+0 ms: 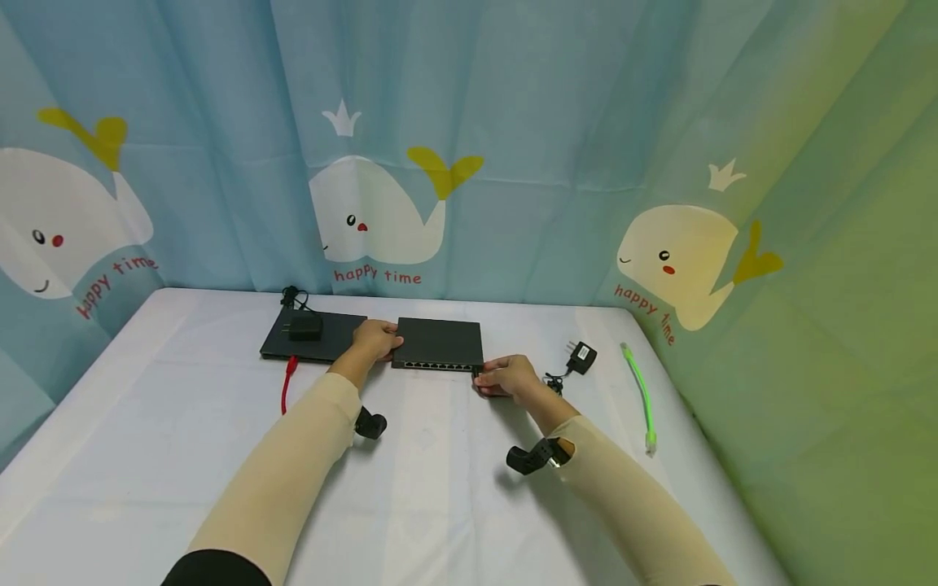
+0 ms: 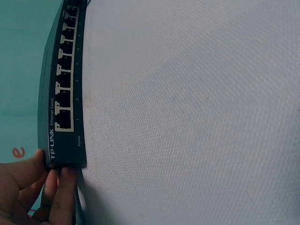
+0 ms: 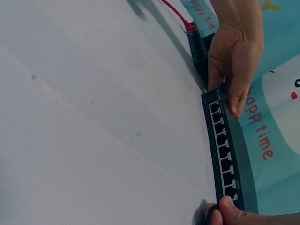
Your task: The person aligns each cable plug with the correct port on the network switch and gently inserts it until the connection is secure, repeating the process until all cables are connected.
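A black TP-LINK Ethernet switch (image 1: 440,342) lies near the back of the table, its row of ports facing me. My left hand (image 1: 375,338) grips its left end; in the left wrist view the thumb is at the top edge and fingertips are at the end below. At the right front corner my right hand (image 1: 510,376) pinches the end of a black power cord (image 3: 209,215) right by the last port. The cord's plug is mostly hidden by the fingers. The cord runs toward a black power adapter (image 1: 583,357) on the right.
Left of the switch lies another flat black box (image 1: 341,335), with a black adapter (image 1: 304,327) on top and a red cable (image 1: 289,382) at its front. A short green network cable (image 1: 641,395) lies at the table's right side. A whale-print curtain (image 1: 542,163) hangs behind.
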`<move>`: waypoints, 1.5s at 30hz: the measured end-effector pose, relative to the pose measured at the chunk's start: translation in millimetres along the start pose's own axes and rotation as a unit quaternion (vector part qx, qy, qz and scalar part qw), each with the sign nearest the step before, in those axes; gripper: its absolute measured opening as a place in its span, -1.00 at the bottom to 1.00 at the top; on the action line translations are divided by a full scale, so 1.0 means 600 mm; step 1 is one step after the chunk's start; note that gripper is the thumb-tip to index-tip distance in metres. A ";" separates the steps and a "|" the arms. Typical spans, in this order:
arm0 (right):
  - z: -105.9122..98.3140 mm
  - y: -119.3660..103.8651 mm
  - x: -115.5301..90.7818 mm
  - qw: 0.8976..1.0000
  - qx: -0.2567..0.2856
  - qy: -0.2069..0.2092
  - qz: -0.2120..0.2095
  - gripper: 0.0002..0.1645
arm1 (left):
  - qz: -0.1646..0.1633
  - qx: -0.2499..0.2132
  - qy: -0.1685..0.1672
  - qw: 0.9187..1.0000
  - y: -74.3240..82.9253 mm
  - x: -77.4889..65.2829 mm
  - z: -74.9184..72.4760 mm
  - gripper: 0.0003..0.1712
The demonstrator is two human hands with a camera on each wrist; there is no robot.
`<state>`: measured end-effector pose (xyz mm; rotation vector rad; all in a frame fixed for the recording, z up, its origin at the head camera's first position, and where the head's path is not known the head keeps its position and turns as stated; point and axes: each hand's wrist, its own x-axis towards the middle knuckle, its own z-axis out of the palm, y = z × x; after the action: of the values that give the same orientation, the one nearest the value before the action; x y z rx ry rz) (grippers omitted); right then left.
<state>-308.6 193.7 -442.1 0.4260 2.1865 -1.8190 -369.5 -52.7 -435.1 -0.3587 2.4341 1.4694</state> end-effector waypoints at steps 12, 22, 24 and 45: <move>0.005 -0.004 -0.001 1.000 0.005 0.008 -0.006 -0.54 | -0.001 -0.002 0.004 1.000 0.001 0.001 -0.003 -0.54; 0.000 0.003 0.000 1.000 0.008 0.007 -0.025 -0.62 | 0.018 0.005 0.006 1.000 -0.001 -0.006 0.001 -0.53; -0.001 0.003 0.000 1.000 0.009 0.006 -0.026 -0.62 | 0.015 -0.004 0.007 1.000 0.000 -0.006 0.002 -0.53; -0.029 -0.005 -0.011 0.998 -0.035 -0.031 -0.033 -0.60 | 0.018 -0.021 0.006 1.000 -0.005 -0.015 0.003 -0.53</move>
<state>-303.8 209.6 -433.5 0.2817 2.2403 -1.7570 -360.0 -51.6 -435.3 -0.3349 2.4347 1.5411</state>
